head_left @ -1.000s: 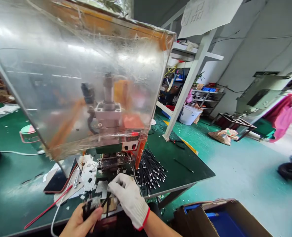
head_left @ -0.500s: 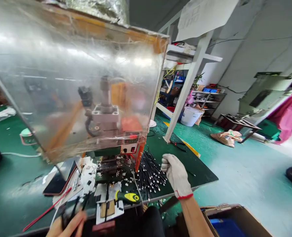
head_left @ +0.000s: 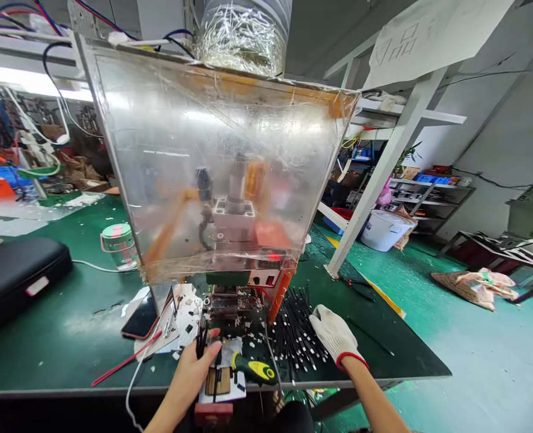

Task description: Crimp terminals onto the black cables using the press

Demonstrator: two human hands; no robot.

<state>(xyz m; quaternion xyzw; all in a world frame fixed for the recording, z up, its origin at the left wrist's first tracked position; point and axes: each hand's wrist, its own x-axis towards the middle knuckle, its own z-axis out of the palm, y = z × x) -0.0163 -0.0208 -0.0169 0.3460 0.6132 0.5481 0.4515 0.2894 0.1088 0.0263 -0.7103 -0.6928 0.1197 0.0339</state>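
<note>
My bare left hand (head_left: 193, 368) is closed on a few thin black cables (head_left: 202, 334) that stick up between its thumb and fingers, just in front of the press (head_left: 232, 228). At the right edge of a pile of black cables (head_left: 295, 331) with light tips is my right hand (head_left: 336, 337), in a white knit glove with a red cuff. Its fingers are curled inward and touch the pile; whatever they hold is hidden. A tool with a green and yellow handle (head_left: 258, 368) lies between the hands, beside a small fixture with a brown pad (head_left: 219, 382).
A hazy clear guard panel (head_left: 167, 156) hangs before the press. On the left of the green table (head_left: 68, 325) are a phone (head_left: 140, 317), a red stick (head_left: 126, 359), a lidded jar (head_left: 118, 245) and a black case (head_left: 23, 276). A white post (head_left: 378, 174) rises behind the right side.
The view has swung left and up. My left hand has come up from the table's front edge toward the press, with black cables in it. My right hand has lowered onto the pile's edge.
</note>
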